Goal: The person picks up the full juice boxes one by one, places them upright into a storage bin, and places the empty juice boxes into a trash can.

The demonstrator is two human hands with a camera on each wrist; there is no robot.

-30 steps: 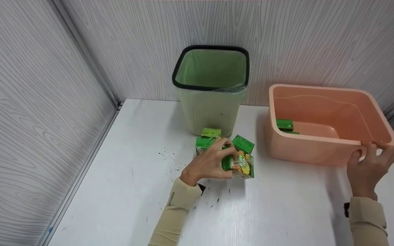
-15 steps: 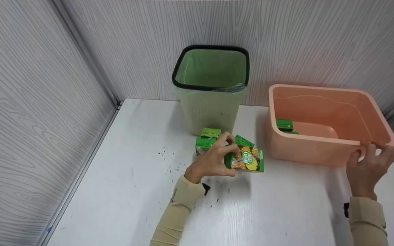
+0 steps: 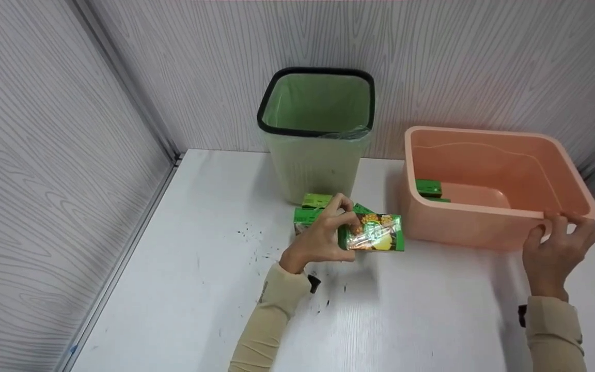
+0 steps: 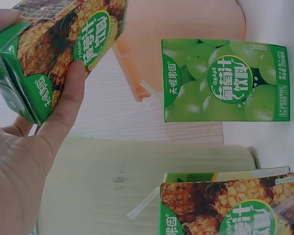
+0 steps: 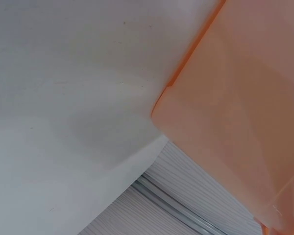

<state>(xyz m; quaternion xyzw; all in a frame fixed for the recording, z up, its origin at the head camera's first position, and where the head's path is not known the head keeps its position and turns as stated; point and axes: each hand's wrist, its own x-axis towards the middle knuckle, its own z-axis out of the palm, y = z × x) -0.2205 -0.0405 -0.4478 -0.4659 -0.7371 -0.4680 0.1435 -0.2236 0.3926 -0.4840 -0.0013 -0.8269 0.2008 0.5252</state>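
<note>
In the head view my left hand [image 3: 319,238] grips a pineapple juice carton [image 3: 382,233] above the table, its printed face turned upward. Fingers and thumb hold one end of that carton in the left wrist view. A grape juice carton [image 4: 225,81] and another pineapple juice carton [image 4: 220,210] stand nearby, each with a straw on its side. From the head, a light green carton top [image 3: 316,200] and a darker green one [image 3: 305,215] show beside the hand. My right hand [image 3: 556,253] holds the front rim of a pink plastic tub [image 3: 475,226]; its wrist view does not show the hand.
A pale green trash bin [image 3: 318,165] with a black rim and a liner stands at the back, behind the cartons. Inside the tub, green cartons [image 3: 428,187] lie at the left end. Dark specks [image 3: 248,232] dot the white table [image 3: 199,289]. Walls enclose the back and left.
My left hand has lifted the pineapple juice carton and moved it slightly right towards the tub, turning its printed face up. The right hand keeps its place on the rim.
</note>
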